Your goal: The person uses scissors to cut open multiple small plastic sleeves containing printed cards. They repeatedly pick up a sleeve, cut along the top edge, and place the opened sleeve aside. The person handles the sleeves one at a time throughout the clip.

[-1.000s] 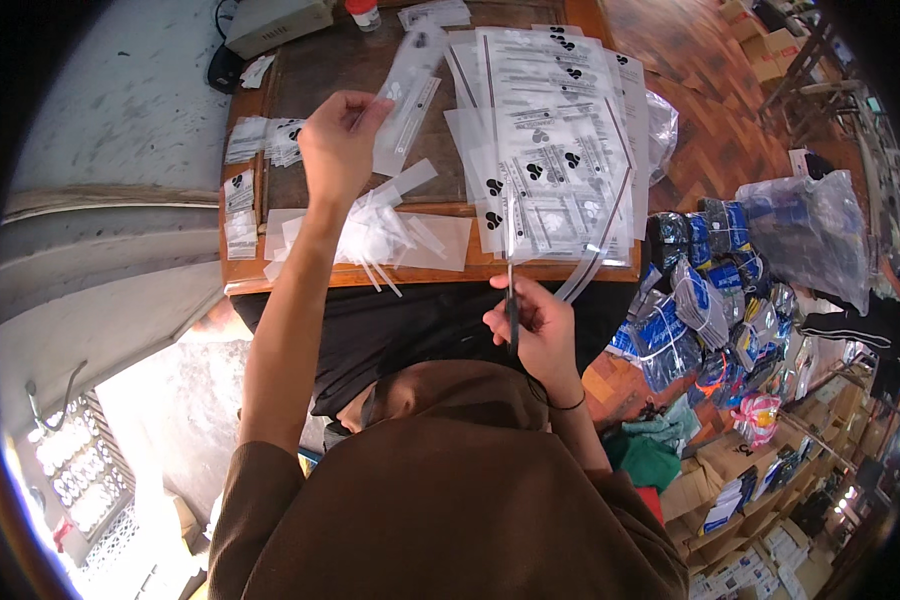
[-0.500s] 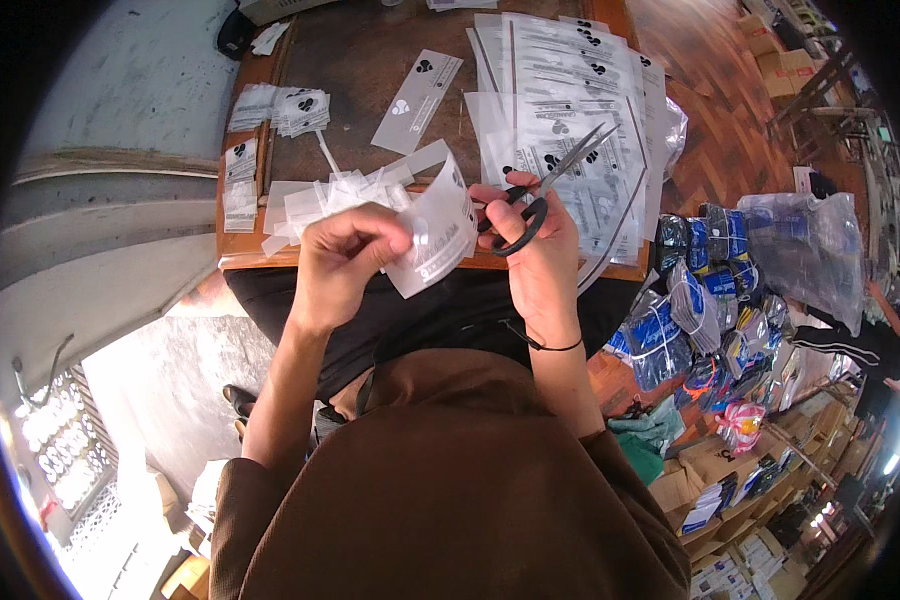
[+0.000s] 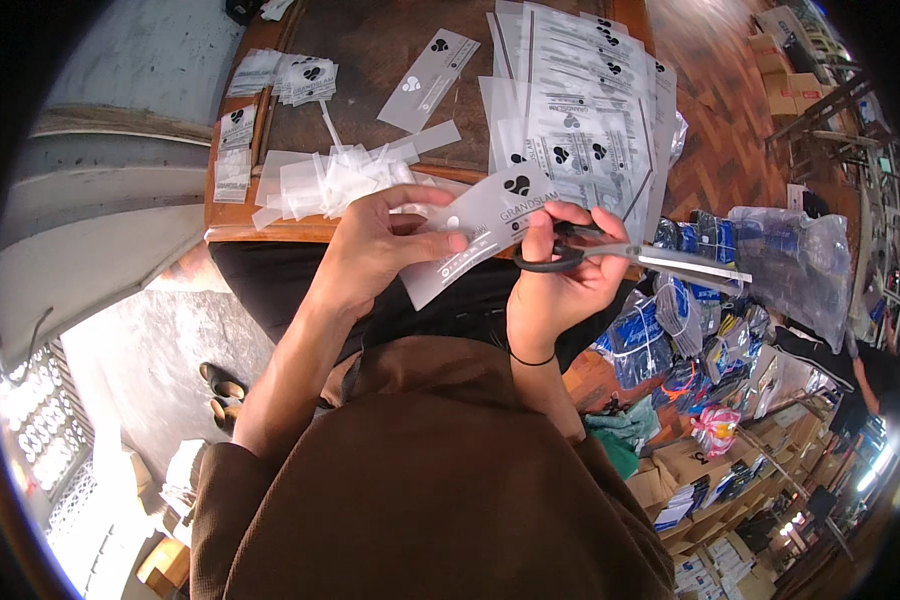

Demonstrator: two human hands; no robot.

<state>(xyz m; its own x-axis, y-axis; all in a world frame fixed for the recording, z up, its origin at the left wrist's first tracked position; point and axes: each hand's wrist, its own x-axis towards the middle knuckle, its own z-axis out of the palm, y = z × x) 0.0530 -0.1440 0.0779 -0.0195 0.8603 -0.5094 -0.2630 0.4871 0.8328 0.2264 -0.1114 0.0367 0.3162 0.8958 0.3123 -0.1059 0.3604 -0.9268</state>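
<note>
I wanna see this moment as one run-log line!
left hand: pinching printed strip | right hand: holding scissors, blades pointing rightward | table: translucent pieces, printed sheets

Brown wooden table with overlapping translucent printed sheets at right, a grey printed strip far centre, heaped whitish translucent scraps near left, small printed rectangles far left.
</note>
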